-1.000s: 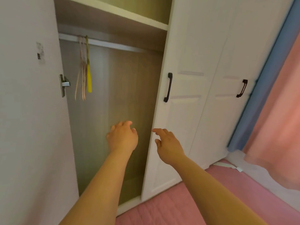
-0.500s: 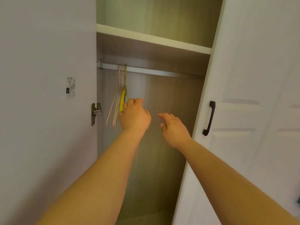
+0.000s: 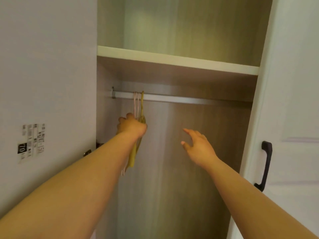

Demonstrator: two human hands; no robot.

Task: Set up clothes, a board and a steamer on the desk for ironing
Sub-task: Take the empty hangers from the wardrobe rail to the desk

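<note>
Head view: your left hand grips the hangers; right hand spread, empty.
They look light, stiff, likely to tangle; hold them near the hooks, just under the rail.

You're looking into an open wardrobe where a metal rail runs across under a white-edged shelf. Near the rail's left end hang a few thin hangers, two pale pink and one yellow, bunched together. Nothing shows on the shelf from this angle.
</note>
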